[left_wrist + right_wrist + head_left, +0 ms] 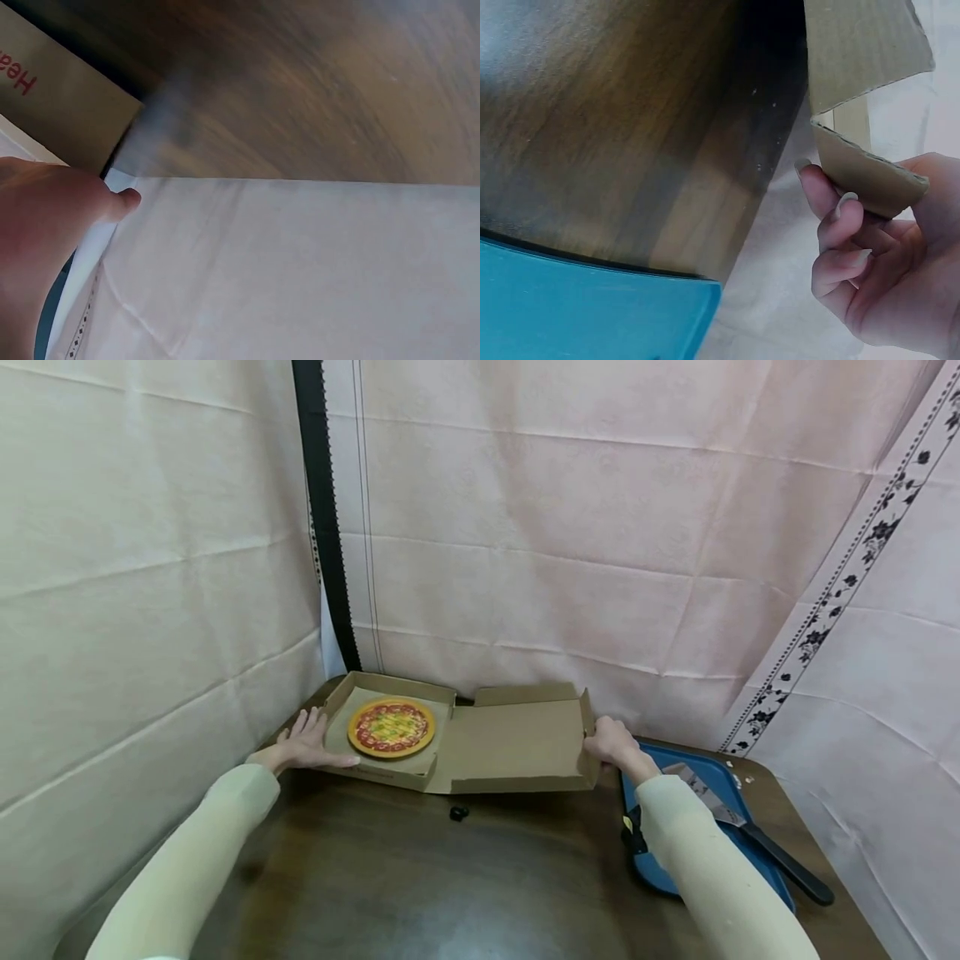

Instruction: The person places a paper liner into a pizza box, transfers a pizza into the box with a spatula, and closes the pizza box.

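A cardboard pizza box lies unfolded at the back of the table, its lid laid out to the right. Inside the box's left half, a round pizza rests on a pale sheet. My left hand has its fingers spread at the box's left front corner, the thumb reaching along the front wall. In the left wrist view that thumb lies beside the box's printed side. My right hand grips the lid's right end; the right wrist view has its fingers curled under a cardboard flap.
A blue tray stands at the right, partly under my right forearm. Across it lies a spatula-like server with a black handle. A small black object sits in front of the box. Cloth curtains hang close behind and at both sides.
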`<action>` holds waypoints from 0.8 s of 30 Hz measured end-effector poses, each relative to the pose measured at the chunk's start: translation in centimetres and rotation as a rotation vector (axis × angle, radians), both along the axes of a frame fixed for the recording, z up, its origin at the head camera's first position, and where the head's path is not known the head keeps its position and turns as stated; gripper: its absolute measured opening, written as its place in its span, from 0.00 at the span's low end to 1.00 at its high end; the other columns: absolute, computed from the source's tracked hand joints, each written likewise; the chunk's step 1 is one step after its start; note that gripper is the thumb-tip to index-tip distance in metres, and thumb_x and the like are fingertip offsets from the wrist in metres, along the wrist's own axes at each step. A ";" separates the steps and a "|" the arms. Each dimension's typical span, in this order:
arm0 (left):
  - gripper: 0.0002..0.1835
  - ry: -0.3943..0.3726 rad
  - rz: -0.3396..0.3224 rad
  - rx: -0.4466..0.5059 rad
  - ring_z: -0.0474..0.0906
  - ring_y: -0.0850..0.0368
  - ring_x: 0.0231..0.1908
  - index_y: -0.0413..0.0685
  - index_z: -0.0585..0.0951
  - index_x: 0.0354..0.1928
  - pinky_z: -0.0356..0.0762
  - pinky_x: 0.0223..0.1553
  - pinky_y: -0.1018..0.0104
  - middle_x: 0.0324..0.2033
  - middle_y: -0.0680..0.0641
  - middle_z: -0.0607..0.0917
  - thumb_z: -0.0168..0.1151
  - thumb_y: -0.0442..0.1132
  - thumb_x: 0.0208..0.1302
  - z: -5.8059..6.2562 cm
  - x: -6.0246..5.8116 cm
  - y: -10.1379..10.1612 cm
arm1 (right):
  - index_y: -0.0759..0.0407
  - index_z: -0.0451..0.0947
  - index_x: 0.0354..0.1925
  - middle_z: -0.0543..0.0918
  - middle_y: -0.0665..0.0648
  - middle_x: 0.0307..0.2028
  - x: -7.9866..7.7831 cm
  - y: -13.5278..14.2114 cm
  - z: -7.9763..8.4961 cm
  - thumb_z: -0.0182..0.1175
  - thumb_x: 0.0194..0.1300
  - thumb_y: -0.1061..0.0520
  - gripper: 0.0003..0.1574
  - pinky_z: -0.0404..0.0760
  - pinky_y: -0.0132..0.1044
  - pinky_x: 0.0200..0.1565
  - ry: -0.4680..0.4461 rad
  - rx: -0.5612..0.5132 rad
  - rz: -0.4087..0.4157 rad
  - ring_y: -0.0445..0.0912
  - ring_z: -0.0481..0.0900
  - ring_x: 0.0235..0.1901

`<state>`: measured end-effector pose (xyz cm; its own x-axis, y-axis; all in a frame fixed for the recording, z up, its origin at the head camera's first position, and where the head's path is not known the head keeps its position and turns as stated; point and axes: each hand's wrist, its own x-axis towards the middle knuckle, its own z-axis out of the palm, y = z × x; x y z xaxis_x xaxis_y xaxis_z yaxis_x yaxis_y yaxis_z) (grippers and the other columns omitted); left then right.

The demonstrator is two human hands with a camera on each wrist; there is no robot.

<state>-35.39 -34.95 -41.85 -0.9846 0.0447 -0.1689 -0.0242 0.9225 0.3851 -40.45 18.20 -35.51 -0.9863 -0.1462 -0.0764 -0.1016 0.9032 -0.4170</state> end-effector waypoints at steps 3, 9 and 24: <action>0.76 0.011 0.012 0.017 0.24 0.29 0.72 0.31 0.36 0.74 0.30 0.64 0.24 0.73 0.27 0.35 0.60 0.80 0.41 0.5 0.6 -0.1 | 0.65 0.72 0.29 0.81 0.64 0.22 -0.1 -0.1 0.5 0.47 0.62 0.60 0.10 0.73 0.34 0.14 0.006 0.014 0.012 0.46 0.77 0.11; 0.73 0.013 -0.003 0.007 0.26 0.29 0.72 0.31 0.36 0.74 0.30 0.64 0.24 0.73 0.27 0.36 0.60 0.77 0.46 0.4 0.9 -0.4 | 0.58 0.66 0.18 0.80 0.63 0.17 -0.4 -0.5 1.9 0.47 0.61 0.60 0.14 0.71 0.34 0.13 0.036 0.046 0.017 0.44 0.76 0.09; 0.69 0.028 0.003 -0.121 0.35 0.30 0.73 0.28 0.43 0.73 0.34 0.66 0.27 0.73 0.27 0.41 0.55 0.78 0.50 1.2 2.2 1.5 | 0.55 0.64 0.18 0.72 0.53 0.10 -1.4 -3.2 7.9 0.44 0.64 0.58 0.17 0.63 0.31 0.14 0.030 0.045 0.069 0.42 0.70 0.09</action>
<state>-33.15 -33.45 -40.66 -0.9891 0.0226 -0.1457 -0.0179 0.9624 0.2712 -41.85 14.98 -27.64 -0.9760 -0.2107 -0.0546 -0.1760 0.9115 -0.3717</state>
